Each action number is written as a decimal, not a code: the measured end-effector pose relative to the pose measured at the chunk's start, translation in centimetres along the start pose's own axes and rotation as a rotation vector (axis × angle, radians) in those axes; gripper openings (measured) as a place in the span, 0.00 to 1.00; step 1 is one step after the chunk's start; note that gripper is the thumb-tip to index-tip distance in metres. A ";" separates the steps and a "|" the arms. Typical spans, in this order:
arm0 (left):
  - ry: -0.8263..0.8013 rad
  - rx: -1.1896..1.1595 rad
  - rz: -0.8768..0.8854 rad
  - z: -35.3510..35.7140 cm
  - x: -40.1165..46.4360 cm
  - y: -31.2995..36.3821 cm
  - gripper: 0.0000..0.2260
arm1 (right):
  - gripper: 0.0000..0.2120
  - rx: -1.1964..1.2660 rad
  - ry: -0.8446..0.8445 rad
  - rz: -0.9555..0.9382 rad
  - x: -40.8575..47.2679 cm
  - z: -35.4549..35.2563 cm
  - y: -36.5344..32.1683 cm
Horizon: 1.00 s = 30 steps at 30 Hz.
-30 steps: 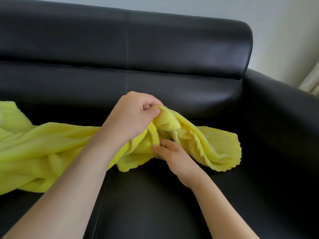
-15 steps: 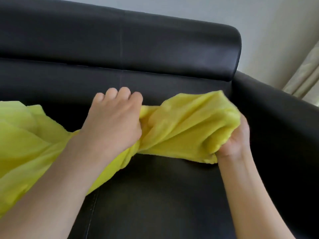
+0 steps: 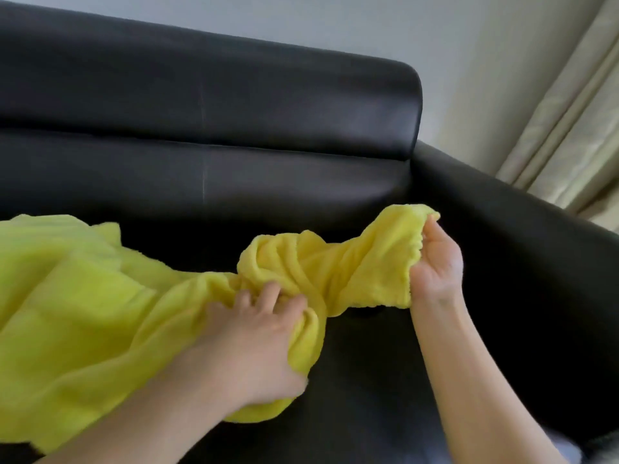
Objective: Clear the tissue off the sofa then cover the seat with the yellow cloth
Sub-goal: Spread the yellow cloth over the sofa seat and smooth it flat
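A yellow fleece cloth (image 3: 83, 303) lies bunched across the black leather sofa seat (image 3: 375, 380), reaching from the left edge of view towards the right armrest. My left hand (image 3: 258, 343) grips a twisted fold near the cloth's middle, fingers dug into the fabric. My right hand (image 3: 435, 259) holds the cloth's right end, palm up, with the fingers curled under the edge close to the armrest. No tissue is in view.
The sofa's padded backrest (image 3: 234, 105) runs along the top. Its right armrest (image 3: 522, 249) rises just beyond my right hand. A pale wall and a cream curtain (image 3: 562, 135) stand behind the sofa at the right.
My left hand has slid down and forward along the cloth. My right hand has drawn the cloth's end further right, towards the armrest, and turned palm up. The view has shifted left.
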<state>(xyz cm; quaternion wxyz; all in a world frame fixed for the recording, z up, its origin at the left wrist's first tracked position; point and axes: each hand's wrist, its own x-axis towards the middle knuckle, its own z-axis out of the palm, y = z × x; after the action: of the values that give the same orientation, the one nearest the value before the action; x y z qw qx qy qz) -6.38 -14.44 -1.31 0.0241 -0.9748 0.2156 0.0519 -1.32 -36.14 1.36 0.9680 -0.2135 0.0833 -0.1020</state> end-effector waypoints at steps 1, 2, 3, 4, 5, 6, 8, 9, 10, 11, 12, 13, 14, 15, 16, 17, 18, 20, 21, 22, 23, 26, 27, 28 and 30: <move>-0.023 0.032 -0.032 1.0 0.3 0.0 0.37 | 0.16 0.039 0.034 0.055 1.0 -0.5 -0.3; -0.007 0.003 -0.045 1.4 0.8 -0.8 0.36 | 0.17 -0.002 0.025 0.091 1.2 -0.6 -0.9; 0.004 -0.077 -0.052 1.3 1.7 -2.5 0.33 | 0.17 -0.078 0.060 0.085 1.6 -0.9 -2.0; -0.047 -0.206 -0.063 0.1 2.5 -4.1 0.27 | 0.16 -0.178 0.134 0.069 1.8 -1.0 -3.4; -0.128 -0.342 -0.064 -1.7 3.8 -6.4 0.21 | 0.16 -0.304 0.123 0.044 1.8 -1.1 -5.1; -0.126 -0.406 -0.101 -4.2 5.0 -9.0 0.16 | 0.16 -0.424 0.155 0.023 1.5 -1.5 -6.9; 0.095 -0.316 -0.327 -9.0 6.8 -13.1 0.12 | 0.16 -0.684 0.162 0.057 0.5 -2.4 -9.8; 0.268 -0.044 -0.483 -10.3 7.5 -14.5 0.13 | 0.16 -0.834 0.208 0.083 -0.1 -3.1 -10.9; 0.396 0.263 -0.632 -10.7 7.7 -14.8 0.15 | 0.16 -0.949 0.252 0.132 -0.4 -4.0 -11.5; 0.516 0.454 -0.648 -10.5 7.9 -13.9 0.17 | 0.16 -1.034 0.278 0.184 -0.6 -4.9 -11.7; 0.611 0.465 -0.514 -9.8 8.2 -12.1 0.18 | 0.14 -1.082 0.301 0.222 -0.9 -5.5 -11.7; 0.600 0.365 -0.305 -8.5 8.5 -9.8 0.20 | 0.11 -1.097 0.310 0.262 -1.0 -5.9 -11.5; 0.490 0.192 -0.095 -7.0 8.1 -6.9 0.22 | 0.09 -1.073 0.308 0.301 -1.1 -6.2 -11.0; 0.306 0.045 0.061 -5.0 7.6 -4.1 0.25 | 0.08 -1.039 0.278 0.355 -1.2 -6.2 -10.3; 0.107 -0.016 0.144 -2.7 6.9 -1.5 0.27 | 0.09 -0.993 0.231 0.388 -1.3 -6.1 -9.7; -0.029 0.037 0.180 -0.8 6.0 0.6 0.26 | 0.09 -0.937 0.178 0.388 -1.3 -5.8 -9.1; -0.037 0.108 0.201 0.4 5.6 1.8 0.23 | 0.10 -0.858 0.125 0.356 -1.3 -5.5 -9.0; 0.129 0.104 0.128 0.4 6.3 2.3 0.09 | 0.13 -0.647 0.016 0.248 -0.8 -4.4 -9.5; 0.185 0.010 0.085 -1.1 6.4 2.2 0.06 | 0.13 -0.610 -0.048 0.221 -0.8 -3.9 -10.3; 0.172 -0.113 0.044 -2.8 6.1 1.9 0.08 | 0.12 -0.688 -0.090 0.238 -1.0 -3.6 -10.9; 0.109 -0.335 0.017 -4.1 5.6 1.6 0.11 | 0.10 -0.872 -0.082 0.306 -1.0 -3.7 -11.3; -0.563 -0.897 0.230 -6.1 1.6 2.9 0.07 | 0.16 -1.603 0.083 0.757 -0.7 -5.9 -10.7; -0.816 -0.722 0.381 -5.8 0.1 3.7 0.05 | 0.23 -1.755 0.115 0.884 -0.7 -6.4 -9.7; -0.977 -0.530 0.462 -5.3 -0.5 4.4 0.08 | 0.30 -1.855 0.131 0.946 -0.5 -6.6 -8.6; -1.023 -0.469 0.507 -4.3 0.5 5.1 0.12 | 0.40 -1.967 0.123 0.921 -0.3 -6.2 -6.5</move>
<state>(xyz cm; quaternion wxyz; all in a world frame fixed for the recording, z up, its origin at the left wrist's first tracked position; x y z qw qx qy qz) -7.71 -19.56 2.82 -0.1037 -0.7243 0.3844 0.5630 -3.90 -44.29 -1.35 0.3130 -0.8379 0.2488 0.3715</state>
